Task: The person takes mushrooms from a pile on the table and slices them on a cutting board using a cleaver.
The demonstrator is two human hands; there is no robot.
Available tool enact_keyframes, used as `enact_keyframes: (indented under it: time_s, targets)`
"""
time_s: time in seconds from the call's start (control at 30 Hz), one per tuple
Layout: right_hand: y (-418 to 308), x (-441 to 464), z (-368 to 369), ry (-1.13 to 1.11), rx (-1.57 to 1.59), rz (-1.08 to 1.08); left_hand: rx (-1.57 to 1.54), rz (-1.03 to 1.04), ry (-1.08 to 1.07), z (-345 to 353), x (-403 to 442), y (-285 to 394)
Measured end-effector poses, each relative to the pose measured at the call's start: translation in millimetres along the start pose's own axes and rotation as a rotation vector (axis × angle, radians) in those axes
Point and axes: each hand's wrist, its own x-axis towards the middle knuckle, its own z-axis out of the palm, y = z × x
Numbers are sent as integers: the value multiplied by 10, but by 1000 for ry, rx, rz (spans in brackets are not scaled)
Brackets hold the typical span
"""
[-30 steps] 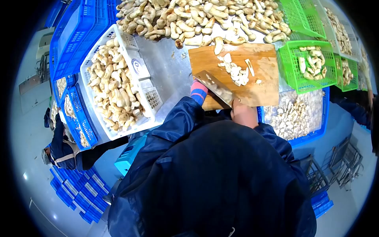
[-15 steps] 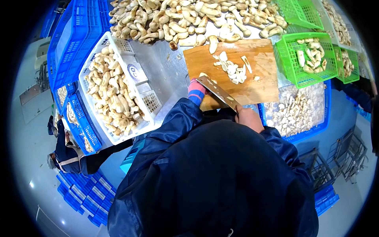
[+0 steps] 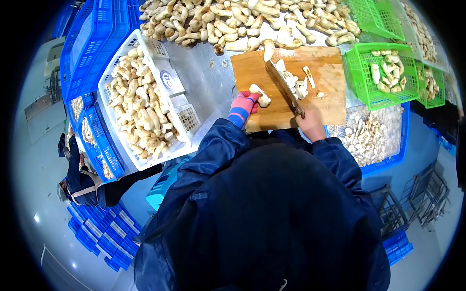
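My left hand (image 3: 244,105), in a pink and blue striped glove, pinches a pale mushroom (image 3: 260,95) over the left part of the wooden cutting board (image 3: 323,63). Bare and wrapped round the handle of a broad knife (image 3: 286,91), my right hand (image 3: 310,123) is at the board's front edge. The blade points away from me, alongside a small heap of cut mushroom pieces (image 3: 297,85). One whole mushroom (image 3: 268,50) lies across the board's far edge.
A big pile of mushrooms (image 3: 208,22) covers the table's back. To the left stands a white crate (image 3: 182,138) of mushrooms; on the right are a green basket (image 3: 357,80) and a blue crate (image 3: 402,145) with slices. Another person (image 3: 87,186) is at far left.
My right hand has lifted the knife away from my left hand and swung it over the cut pieces. The mushroom in my left hand now shows more fully.
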Motion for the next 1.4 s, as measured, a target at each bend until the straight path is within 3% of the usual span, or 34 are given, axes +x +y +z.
enact_keyframes:
  time_s: [0.13, 0.23, 0.27, 0.37, 0.53, 0.73, 0.83, 0.93, 1.03, 1.27, 1.4]
  targets:
    - [-32, -141, 13, 51, -52, -8, 952, 299, 336, 139, 25, 152]
    - [-22, -143, 41, 83, -1, -24, 975, 280, 296, 158, 2, 249]
    - [-18, -150, 42, 99, 21, -25, 755, 187, 139, 68, 200, 113]
    - [-14, -162, 38, 118, 52, -25, -296, -10, -362, -169, 135, 116]
    - [14, -155, 40, 61, 10, 4, -968, -68, -897, -365, -128, 167]
    - [-25, -148, 35, 78, 11, 2, -1109, -55, -886, -311, -265, 218]
    - [-9, -154, 45, 94, 40, -2, -987, 84, -899, -271, -369, 296]
    - [6, -136, 59, 86, 21, -5, -1046, 13, -885, -263, -419, 351]
    - [42, -117, 57, 37, -53, -9, -900, 122, -828, -257, -316, 271]
    - [15, -139, 35, 70, 19, -19, -573, -84, -163, -257, -44, 100]
    - [-3, -131, 16, 48, -20, -48, -442, -114, -201, -251, 119, -91]
